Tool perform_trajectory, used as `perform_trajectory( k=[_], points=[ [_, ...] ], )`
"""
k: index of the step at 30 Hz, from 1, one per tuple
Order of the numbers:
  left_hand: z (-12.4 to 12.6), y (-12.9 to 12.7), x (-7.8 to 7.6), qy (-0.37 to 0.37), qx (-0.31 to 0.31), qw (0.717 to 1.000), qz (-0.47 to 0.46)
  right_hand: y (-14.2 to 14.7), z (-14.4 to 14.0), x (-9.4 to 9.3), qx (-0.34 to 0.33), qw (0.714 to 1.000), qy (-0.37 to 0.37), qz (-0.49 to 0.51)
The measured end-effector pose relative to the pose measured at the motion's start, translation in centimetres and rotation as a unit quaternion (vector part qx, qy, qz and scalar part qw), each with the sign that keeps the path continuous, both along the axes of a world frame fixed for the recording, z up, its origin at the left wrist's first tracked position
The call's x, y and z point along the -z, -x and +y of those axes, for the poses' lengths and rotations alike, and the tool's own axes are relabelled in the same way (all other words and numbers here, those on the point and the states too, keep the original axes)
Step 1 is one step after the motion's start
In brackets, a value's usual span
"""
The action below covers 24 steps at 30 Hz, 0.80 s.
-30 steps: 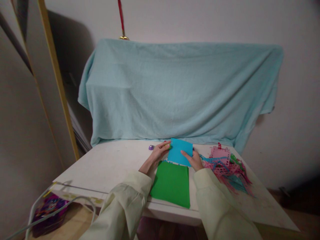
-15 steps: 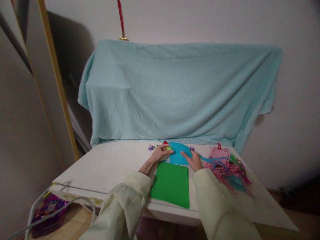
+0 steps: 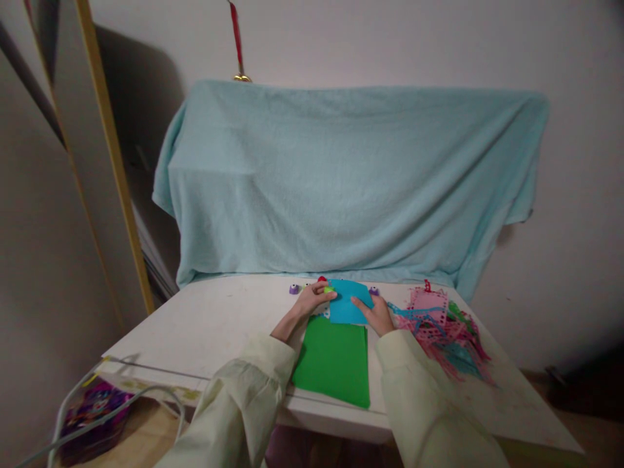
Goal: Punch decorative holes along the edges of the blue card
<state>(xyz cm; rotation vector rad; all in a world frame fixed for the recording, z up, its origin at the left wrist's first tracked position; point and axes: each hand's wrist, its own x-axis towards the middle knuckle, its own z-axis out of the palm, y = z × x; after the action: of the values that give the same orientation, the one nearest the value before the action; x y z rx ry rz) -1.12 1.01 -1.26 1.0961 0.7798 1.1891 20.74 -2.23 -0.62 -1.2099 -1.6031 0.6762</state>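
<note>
Both hands hold a small blue sheet of paper (image 3: 347, 303) low over the white table (image 3: 219, 325). My left hand (image 3: 312, 300) pinches its left edge, with a small lime-green object at the fingertips. My right hand (image 3: 376, 314) grips the sheet's right edge. A green sheet of paper (image 3: 334, 357) lies flat on the table just in front of the blue one, between my forearms. Both arms wear pale cream sleeves.
A pile of pink, blue and green punched paper strips (image 3: 441, 322) lies to the right. Small purple punches (image 3: 294, 288) and a red one sit behind the hands. A light blue cloth (image 3: 351, 182) drapes over something at the back. A bag (image 3: 92, 406) hangs at the lower left.
The blue sheet, raised and tilted up a second ago, has come down nearly flat onto the table. Both hands stay on its edges.
</note>
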Motion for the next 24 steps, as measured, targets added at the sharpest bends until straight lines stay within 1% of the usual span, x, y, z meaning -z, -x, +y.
perform_trajectory(
  k=[8, 12, 19, 24],
  points=[
    [-0.43, -0.2, -0.38, 0.009, -0.009, 1.0, -0.019, 0.14, -0.04, -0.08, -0.003, 1.0, 0.005, 0.006],
    [-0.38, -0.37, -0.33, 0.014, -0.027, 0.999, -0.019, 0.18, -0.08, -0.2, -0.001, 1.0, 0.014, 0.013],
    [-0.45, -0.37, -0.45, 0.004, -0.013, 1.0, -0.017, 0.08, 0.08, 0.02, -0.015, 1.0, 0.006, 0.0],
    [-0.49, -0.65, -0.28, 0.01, -0.028, 0.999, -0.031, 0.07, 0.07, 0.14, -0.012, 1.0, 0.009, -0.003]
  ],
)
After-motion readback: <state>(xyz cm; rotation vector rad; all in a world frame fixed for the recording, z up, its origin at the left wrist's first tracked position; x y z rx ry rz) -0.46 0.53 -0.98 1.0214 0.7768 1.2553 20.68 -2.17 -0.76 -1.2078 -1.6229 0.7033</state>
